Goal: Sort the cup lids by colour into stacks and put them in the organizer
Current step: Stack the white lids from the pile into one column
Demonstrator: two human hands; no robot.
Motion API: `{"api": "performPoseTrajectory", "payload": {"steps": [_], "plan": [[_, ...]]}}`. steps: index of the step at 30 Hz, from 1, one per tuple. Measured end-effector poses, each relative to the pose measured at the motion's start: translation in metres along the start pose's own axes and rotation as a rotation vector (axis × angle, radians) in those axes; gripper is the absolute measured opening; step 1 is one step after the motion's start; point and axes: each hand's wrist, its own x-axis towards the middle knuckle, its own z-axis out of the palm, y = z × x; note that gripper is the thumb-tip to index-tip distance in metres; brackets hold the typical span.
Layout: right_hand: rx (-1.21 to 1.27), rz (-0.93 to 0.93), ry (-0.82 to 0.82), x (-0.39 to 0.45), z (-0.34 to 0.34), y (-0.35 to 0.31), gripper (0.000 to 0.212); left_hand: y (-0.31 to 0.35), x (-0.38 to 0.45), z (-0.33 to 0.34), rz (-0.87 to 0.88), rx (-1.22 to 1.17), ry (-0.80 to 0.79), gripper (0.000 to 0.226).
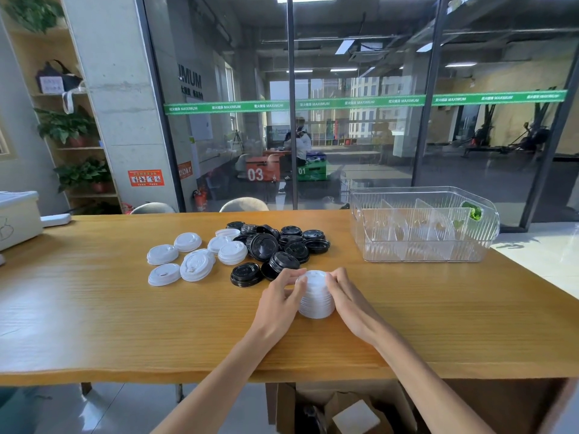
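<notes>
We're cupping upright white lid stack (315,296) between left hand (283,297) and right hand (346,300), both grips curled around it; organizer (423,227) lying far right, right hand nearer.

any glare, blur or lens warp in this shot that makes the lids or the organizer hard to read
Head view: wide-angle warp bows the table edge and window frames; soft sheen on the wood at left; the glass wall mirrors ceiling lights. The white stack between the left hand and right hand is slightly overexposed, its layers faint; the black lids read sharp; the clear organizer shows dividers through ribbed walls.
</notes>
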Motion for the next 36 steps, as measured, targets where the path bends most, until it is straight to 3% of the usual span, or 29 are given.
{"api": "performPoseTrajectory", "payload": {"steps": [16, 18, 22, 25, 31, 36], "plan": [[-0.022, -0.015, 0.035, -0.001, 0.005, -0.001, 0.028, -0.001, -0.001, -0.001, -0.043, -0.023, -0.050, 0.030], [-0.006, -0.008, 0.012, -0.002, 0.003, -0.003, 0.036, -0.001, -0.001, -0.002, -0.053, -0.057, -0.048, 0.029], [-0.046, -0.065, -0.011, -0.004, 0.003, -0.004, 0.075, 0.000, 0.000, -0.003, -0.078, -0.132, -0.011, 0.034], [-0.113, -0.110, 0.016, -0.002, 0.003, 0.002, 0.071, -0.004, 0.006, -0.017, -0.077, -0.151, 0.061, 0.030], [-0.116, -0.129, 0.046, 0.001, 0.003, 0.008, 0.066, -0.043, 0.041, -0.113, -0.071, 0.312, 0.350, 0.026], [-0.114, -0.127, 0.042, 0.001, 0.004, 0.008, 0.066, -0.087, 0.051, -0.166, -0.299, 0.699, 0.375, 0.074]]}}
